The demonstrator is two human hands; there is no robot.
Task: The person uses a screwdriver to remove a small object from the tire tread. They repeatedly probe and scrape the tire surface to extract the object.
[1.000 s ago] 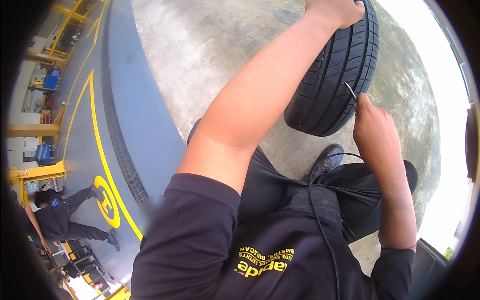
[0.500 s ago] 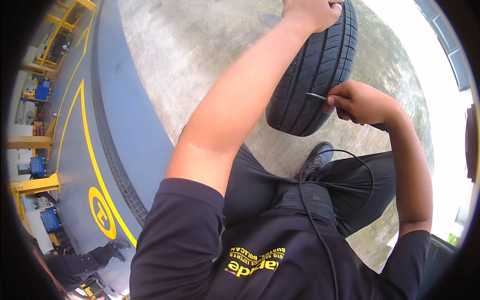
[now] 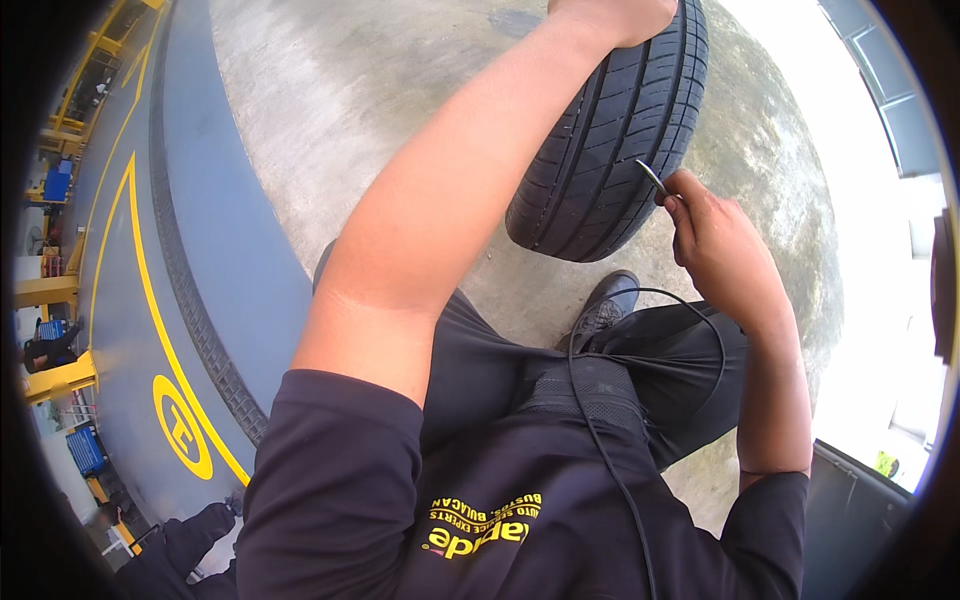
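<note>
A black tire (image 3: pixel 605 150) stands on the concrete in front of me, its grooved tread facing me. My left hand (image 3: pixel 622 18) is at the upper part of the tire, against the tread; the top edge of the picture cuts off its fingers. In my closed right hand (image 3: pixel 722 238) is a thin metal tool with a slightly curved, pointed tip (image 3: pixel 648 174). That tip lies over the right part of the tread; whether it touches the rubber I cannot tell. The rest of the tool is hidden in my fingers.
A black cable (image 3: pixel 612 455) runs down my shirt and loops over my leg. My dark shoe (image 3: pixel 610 300) is just below the tire. At left lies a blue-grey floor (image 3: pixel 225 200) with yellow lines. Yellow frames (image 3: pixel 60 378) and another person's dark-clothed legs (image 3: pixel 185 545) are farther left.
My right hand has turned, and the tool's tip now points up and left rather than nearly straight left. The whole view has shifted a little. My left hand stays at the tire.
</note>
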